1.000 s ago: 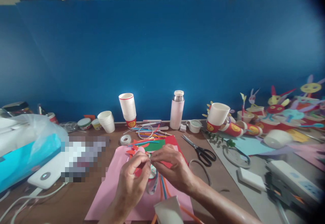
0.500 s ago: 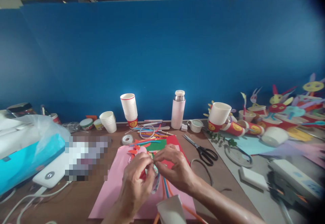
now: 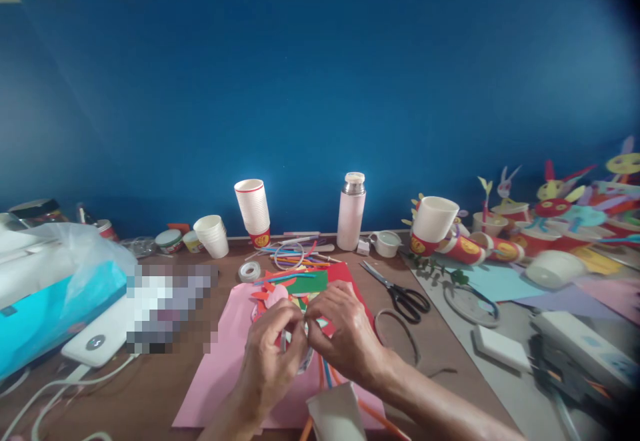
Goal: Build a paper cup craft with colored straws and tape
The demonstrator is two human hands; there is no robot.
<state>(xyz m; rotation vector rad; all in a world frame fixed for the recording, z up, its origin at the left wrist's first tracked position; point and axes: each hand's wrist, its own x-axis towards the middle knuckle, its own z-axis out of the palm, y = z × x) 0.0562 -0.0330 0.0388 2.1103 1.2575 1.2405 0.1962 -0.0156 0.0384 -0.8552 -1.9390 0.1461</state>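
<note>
Over the pink paper (image 3: 210, 367), my left hand (image 3: 270, 351) is closed in a pinch. My right hand (image 3: 345, 327) meets it fingertip to fingertip, also pinching. Whatever sits between the fingertips is too small to make out. Partly hidden under the hands is a pale, patterned rounded piece (image 3: 304, 359). Just beyond my left hand lie orange and pink paper cut-outs (image 3: 275, 294), with green paper (image 3: 313, 283) and red paper (image 3: 345, 274) behind. Close to me, a white paper cup (image 3: 336, 414) rests on its side among orange and blue strips.
Black-handled scissors (image 3: 400, 294) lie right of the pink paper. A tape roll (image 3: 249, 271), stacked paper cups (image 3: 253, 207) and a pink thermos (image 3: 352, 214) stand farther back. Cup figures (image 3: 547, 217) crowd the right side. A white power bank (image 3: 100, 337) with a cable lies left.
The view has tipped slightly downward. My right hand's fingers are more bent and raised, while both hands stay together at the fingertips over the pink paper.
</note>
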